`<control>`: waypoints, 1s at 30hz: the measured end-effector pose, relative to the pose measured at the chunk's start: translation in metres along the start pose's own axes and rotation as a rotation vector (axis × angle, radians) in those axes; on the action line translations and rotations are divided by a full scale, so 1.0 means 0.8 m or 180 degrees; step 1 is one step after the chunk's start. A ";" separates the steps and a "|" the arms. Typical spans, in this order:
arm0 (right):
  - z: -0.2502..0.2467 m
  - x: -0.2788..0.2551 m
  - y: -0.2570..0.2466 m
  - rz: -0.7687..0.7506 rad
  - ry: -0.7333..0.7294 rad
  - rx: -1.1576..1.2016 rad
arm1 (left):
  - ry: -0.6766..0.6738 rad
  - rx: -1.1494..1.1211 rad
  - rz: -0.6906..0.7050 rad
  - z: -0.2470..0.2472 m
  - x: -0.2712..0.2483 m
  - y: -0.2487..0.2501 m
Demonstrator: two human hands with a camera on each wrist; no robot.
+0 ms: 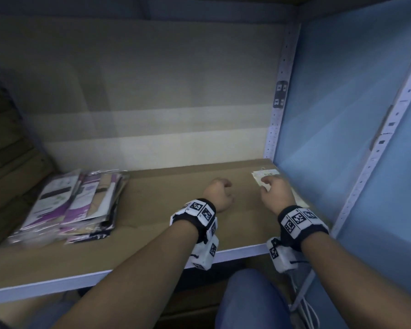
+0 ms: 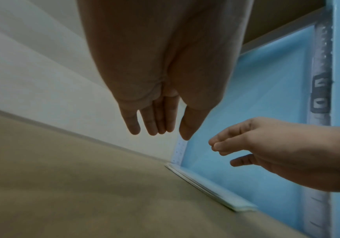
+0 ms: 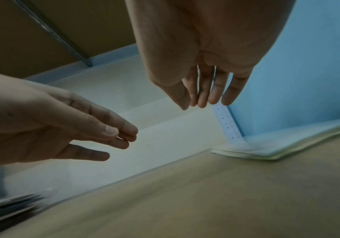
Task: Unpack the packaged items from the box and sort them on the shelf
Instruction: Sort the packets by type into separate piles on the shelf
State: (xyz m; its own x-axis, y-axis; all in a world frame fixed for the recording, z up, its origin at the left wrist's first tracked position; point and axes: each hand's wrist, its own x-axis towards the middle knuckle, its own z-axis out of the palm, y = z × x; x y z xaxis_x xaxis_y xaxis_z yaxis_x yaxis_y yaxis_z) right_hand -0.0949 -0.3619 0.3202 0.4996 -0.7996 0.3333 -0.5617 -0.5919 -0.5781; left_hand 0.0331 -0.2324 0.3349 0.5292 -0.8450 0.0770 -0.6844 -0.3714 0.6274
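Both hands hover over the cardboard-lined shelf (image 1: 171, 186), holding nothing. My left hand (image 1: 220, 192) hangs over the bare middle of the shelf, fingers relaxed and pointing down (image 2: 157, 124). My right hand (image 1: 272, 187) is just above a thin pile of flat white packets (image 1: 265, 176) lying in the shelf's right rear corner against the blue side panel; its fingers (image 3: 203, 96) are loose and apart from the packets (image 3: 266, 150). A leaning stack of purple-and-white packaged items (image 1: 81, 205) lies at the shelf's left end. The box is out of view.
A blue side panel (image 1: 342, 115) and a perforated upright post (image 1: 279, 115) close the shelf on the right. A pale back wall (image 1: 152, 115) stands behind it. Brown cartons (image 1: 5, 150) sit at far left. My knee in blue trousers (image 1: 252, 300) is below the shelf's front edge (image 1: 128, 273).
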 end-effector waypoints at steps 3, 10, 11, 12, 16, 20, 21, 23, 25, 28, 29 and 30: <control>0.015 -0.006 -0.049 -0.0162 -0.0100 0.0119 | 0.0157 0.0043 -0.0133 -0.049 -0.014 -0.031; 0.079 -0.027 -0.169 -0.0314 -0.0552 0.0384 | 0.0661 0.0118 -0.0722 -0.170 -0.072 -0.132; 0.089 -0.031 -0.185 -0.0335 -0.0619 0.0429 | 0.0743 0.0101 -0.0769 -0.185 -0.082 -0.146; 0.098 -0.036 -0.202 -0.0358 -0.0679 0.0456 | 0.0807 0.0085 -0.0806 -0.199 -0.093 -0.159; 0.137 -0.063 -0.261 -0.0431 -0.0987 0.0592 | 0.1127 0.0132 -0.1071 -0.248 -0.135 -0.216; 0.177 -0.087 -0.307 -0.0428 -0.1278 0.0799 | 0.1304 0.0193 -0.1541 -0.281 -0.173 -0.276; 0.185 -0.092 -0.317 -0.0403 -0.1356 0.0836 | 0.1335 0.0177 -0.1683 -0.287 -0.182 -0.290; 0.197 -0.102 -0.335 -0.0349 -0.1502 0.0871 | 0.1388 0.0136 -0.1953 -0.295 -0.198 -0.313; 0.206 -0.109 -0.350 -0.0298 -0.1659 0.0853 | 0.1416 0.0137 -0.2172 -0.297 -0.207 -0.339; 0.218 -0.114 -0.364 -0.0223 -0.1873 0.0723 | 0.1393 0.0154 -0.2285 -0.292 -0.214 -0.364; 0.222 -0.115 -0.367 -0.0181 -0.1944 0.0678 | 0.1358 0.0110 -0.2304 -0.290 -0.215 -0.368; 0.225 -0.116 -0.369 -0.0153 -0.2005 0.0651 | 0.1342 0.0079 -0.2309 -0.289 -0.218 -0.370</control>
State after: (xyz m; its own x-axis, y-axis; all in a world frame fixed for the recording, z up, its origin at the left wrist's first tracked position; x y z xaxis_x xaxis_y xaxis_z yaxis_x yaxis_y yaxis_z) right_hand 0.1433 -0.0950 0.3257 0.8458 -0.5238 -0.1010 -0.4236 -0.5445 -0.7239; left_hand 0.2595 0.1136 0.3146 0.9822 -0.1804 -0.0526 -0.1103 -0.7798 0.6162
